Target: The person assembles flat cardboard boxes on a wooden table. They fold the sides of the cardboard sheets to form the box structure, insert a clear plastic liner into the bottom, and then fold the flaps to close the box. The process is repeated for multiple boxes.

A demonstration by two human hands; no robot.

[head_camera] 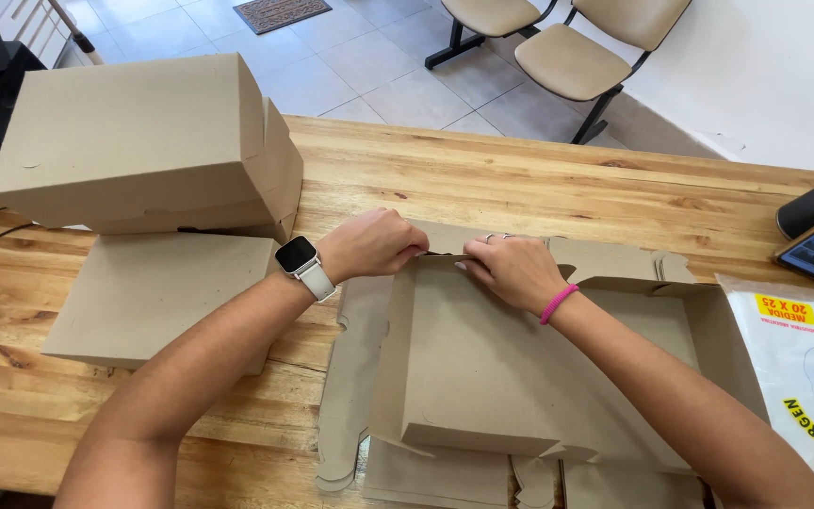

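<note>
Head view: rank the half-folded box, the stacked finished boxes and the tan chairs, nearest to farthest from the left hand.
1. Half-folded box: left hand pinches its far wall.
2. Stacked finished boxes: on the table, farther left.
3. Tan chairs: on the floor beyond the table.

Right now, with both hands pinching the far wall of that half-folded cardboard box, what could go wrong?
1. The left hand and right hand press the far wall of the half-folded box; uneven pressure could crease it off its fold line.
2. The box sits on loose flat blanks, so it may slide while pushed.
3. The plastic bag pack lies against the box's right flap and might get caught under it.
</note>
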